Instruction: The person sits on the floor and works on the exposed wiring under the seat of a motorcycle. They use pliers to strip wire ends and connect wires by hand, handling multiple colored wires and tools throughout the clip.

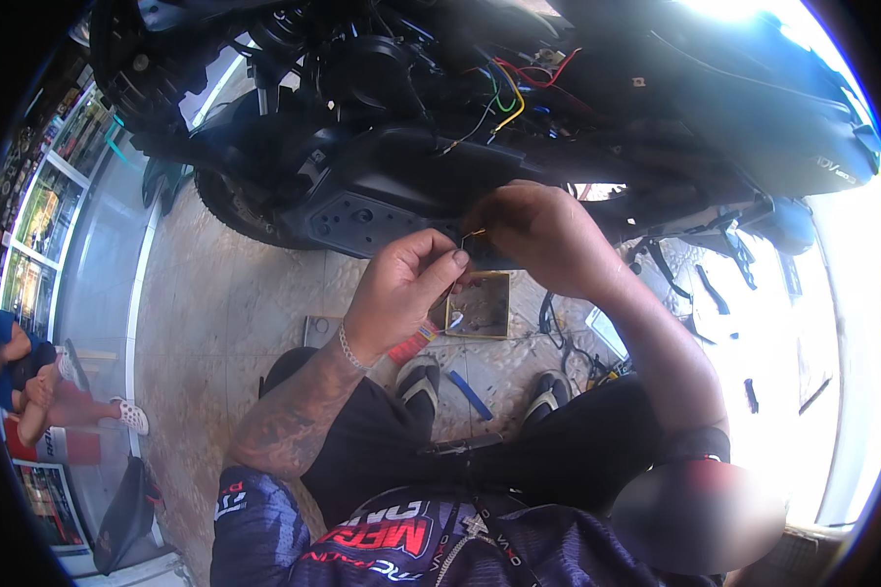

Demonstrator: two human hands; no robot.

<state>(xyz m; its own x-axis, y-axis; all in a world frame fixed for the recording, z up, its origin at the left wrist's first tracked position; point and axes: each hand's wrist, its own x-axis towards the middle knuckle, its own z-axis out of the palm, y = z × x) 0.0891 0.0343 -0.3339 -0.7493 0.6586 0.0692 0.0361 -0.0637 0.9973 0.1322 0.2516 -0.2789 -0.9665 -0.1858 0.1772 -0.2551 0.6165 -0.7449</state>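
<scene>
My left hand (401, 293) is closed in a pinch, thumb against the index finger, on a thin dark wire (463, 242). Just to its right, my right hand (548, 235) is bent down with its fingers curled together; a short yellowish wire end (476, 233) shows at its fingertips, which lie in shadow. Both hands are close together in front of the lower side of a dark scooter (392, 186). Above them, loose red, yellow and green wires (507, 98) hang out of the scooter's opened body.
Below my hands on the tiled floor stands an open box (507, 308) with small things inside. A blue strip-like tool (470, 394) lies between my sandalled feet (421, 386). Black cables (578, 357) and dark parts (671, 269) lie to the right. Another person (44, 391) sits at the far left.
</scene>
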